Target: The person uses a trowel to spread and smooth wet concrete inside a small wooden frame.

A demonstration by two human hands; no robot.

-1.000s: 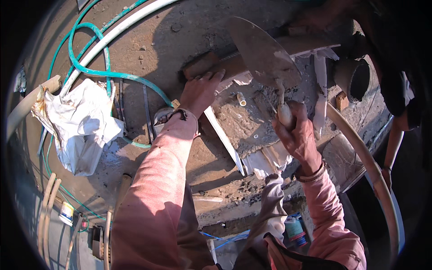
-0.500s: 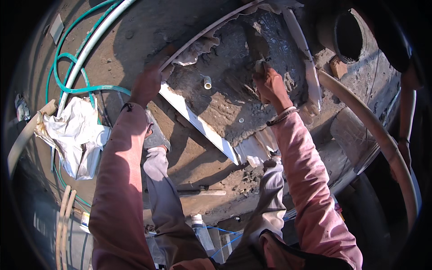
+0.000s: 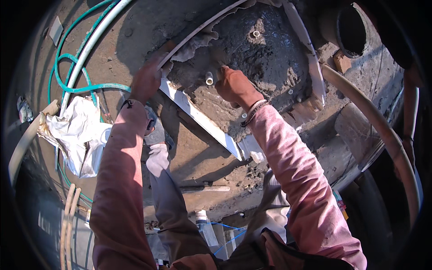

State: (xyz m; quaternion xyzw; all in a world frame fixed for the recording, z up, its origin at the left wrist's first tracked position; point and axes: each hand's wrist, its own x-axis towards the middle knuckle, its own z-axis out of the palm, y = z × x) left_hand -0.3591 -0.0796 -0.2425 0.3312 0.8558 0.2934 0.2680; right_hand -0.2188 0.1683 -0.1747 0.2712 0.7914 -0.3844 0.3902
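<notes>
Head camera shows me, from my distant place, the right hand (image 3: 237,87) with its fingers closed around the handle of a trowel (image 3: 219,57), whose blade looks dim and blurred. This trowel is at the wet cement (image 3: 279,63), close beside a short pipe (image 3: 209,80) that sticks out of it. The left hand (image 3: 146,82) is in shadow at the corner where the white board (image 3: 200,118) meets the long upper board (image 3: 202,28); I cannot tell if its fingers grip there or only rest. Farther up in the cement I see one more pipe end (image 3: 256,33). To the left lie a green hose (image 3: 110,85) and a crumpled white bag (image 3: 74,132); to the right, a brick (image 3: 342,62) sits near a wide round pipe (image 3: 330,27).
</notes>
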